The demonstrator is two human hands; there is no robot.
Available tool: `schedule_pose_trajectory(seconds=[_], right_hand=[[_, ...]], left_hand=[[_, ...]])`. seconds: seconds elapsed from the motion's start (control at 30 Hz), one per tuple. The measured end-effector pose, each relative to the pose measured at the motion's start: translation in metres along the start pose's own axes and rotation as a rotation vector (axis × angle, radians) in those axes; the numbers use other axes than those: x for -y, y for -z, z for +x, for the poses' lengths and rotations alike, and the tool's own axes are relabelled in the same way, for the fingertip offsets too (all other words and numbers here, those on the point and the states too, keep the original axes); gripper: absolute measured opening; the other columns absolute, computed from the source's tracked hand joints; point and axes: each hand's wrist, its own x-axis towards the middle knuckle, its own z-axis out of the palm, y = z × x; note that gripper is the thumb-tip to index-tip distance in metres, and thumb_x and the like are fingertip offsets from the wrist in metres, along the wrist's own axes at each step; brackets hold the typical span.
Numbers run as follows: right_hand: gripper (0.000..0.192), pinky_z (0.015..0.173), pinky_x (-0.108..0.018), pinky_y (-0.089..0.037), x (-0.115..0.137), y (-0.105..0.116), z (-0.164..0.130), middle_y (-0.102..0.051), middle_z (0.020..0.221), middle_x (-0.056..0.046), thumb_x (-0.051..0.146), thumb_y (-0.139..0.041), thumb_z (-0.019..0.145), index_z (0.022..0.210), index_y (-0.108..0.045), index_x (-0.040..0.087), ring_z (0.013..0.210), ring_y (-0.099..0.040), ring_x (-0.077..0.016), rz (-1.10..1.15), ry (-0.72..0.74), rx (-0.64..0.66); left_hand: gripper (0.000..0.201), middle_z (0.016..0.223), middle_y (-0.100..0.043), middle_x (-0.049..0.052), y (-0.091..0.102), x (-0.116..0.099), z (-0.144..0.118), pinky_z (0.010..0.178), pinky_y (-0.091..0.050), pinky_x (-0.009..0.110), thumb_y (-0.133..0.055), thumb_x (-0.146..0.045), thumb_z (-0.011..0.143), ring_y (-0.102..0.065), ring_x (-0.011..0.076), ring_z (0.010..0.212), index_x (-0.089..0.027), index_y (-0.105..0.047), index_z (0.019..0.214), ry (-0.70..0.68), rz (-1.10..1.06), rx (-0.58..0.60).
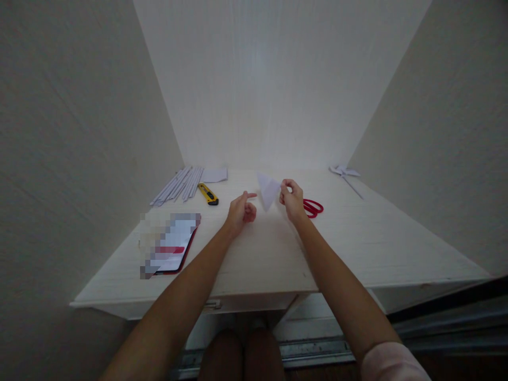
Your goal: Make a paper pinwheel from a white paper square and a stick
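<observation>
My right hand [292,199] pinches a folded white paper triangle [269,189] by its right edge and holds it up above the white table [357,238]. Its point hangs downward. My left hand [241,209] hovers just left of the paper with the index finger stretched toward it and the other fingers curled, holding nothing. Red scissors [313,207] lie on the table right behind my right hand.
A yellow utility knife [208,194], several rolled white paper sticks [178,185] and a white paper piece [215,174] lie at the back left. A phone in a red case [174,246] lies front left. A paper pinwheel [346,173] rests back right. Walls enclose three sides.
</observation>
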Motion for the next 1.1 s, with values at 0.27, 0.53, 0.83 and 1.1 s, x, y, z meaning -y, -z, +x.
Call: schedule_pose_trajectory(seconds=[0.27,0.53,0.83,1.1], right_hand=[[0.015,0.064,-0.022,-0.044,0.02,-0.008,-0.012,-0.056,0.089,-0.001,0.035,-0.047,0.075,0.077,-0.041,0.021,0.066,-0.056,-0.0075,0.168,0.117,0.306],[0.015,0.057,-0.019,-0.045,0.013,-0.007,-0.007,-0.056,0.102,-0.004,0.032,-0.039,0.079,0.084,-0.046,0.019,0.066,-0.055,-0.0068,0.1,-0.036,0.119],[0.021,0.036,-0.017,-0.027,0.012,-0.008,-0.011,-0.047,0.039,0.004,0.033,-0.056,0.069,0.064,-0.056,0.012,0.035,-0.039,-0.0047,-0.132,-0.116,0.267],[0.02,0.035,-0.019,-0.031,0.008,-0.011,-0.011,-0.052,0.039,0.002,0.031,-0.057,0.067,0.059,-0.053,0.013,0.031,-0.04,-0.0055,-0.084,-0.04,0.212]], left_hand=[[0.045,0.113,-0.055,0.014,0.0,-0.009,-0.001,0.067,-0.047,0.029,-0.033,-0.045,0.083,-0.06,0.02,0.087,-0.015,-0.049,0.113,0.057,-0.341,0.216],[0.029,0.086,-0.063,0.008,0.002,0.007,0.01,0.065,-0.048,0.023,-0.059,-0.015,0.066,-0.058,0.0101,0.07,-0.009,-0.058,0.094,-0.023,-0.275,-0.095],[0.057,0.083,-0.062,0.002,-0.004,0.004,0.004,0.058,-0.048,0.025,-0.056,-0.015,0.066,-0.059,0.0098,0.061,-0.022,-0.028,0.115,-0.241,-0.059,-0.17],[0.045,0.071,-0.062,0.006,-0.005,0.008,0.006,0.051,-0.048,0.026,-0.057,-0.021,0.069,-0.057,0.0113,0.05,-0.012,-0.037,0.109,-0.083,-0.016,0.048]])
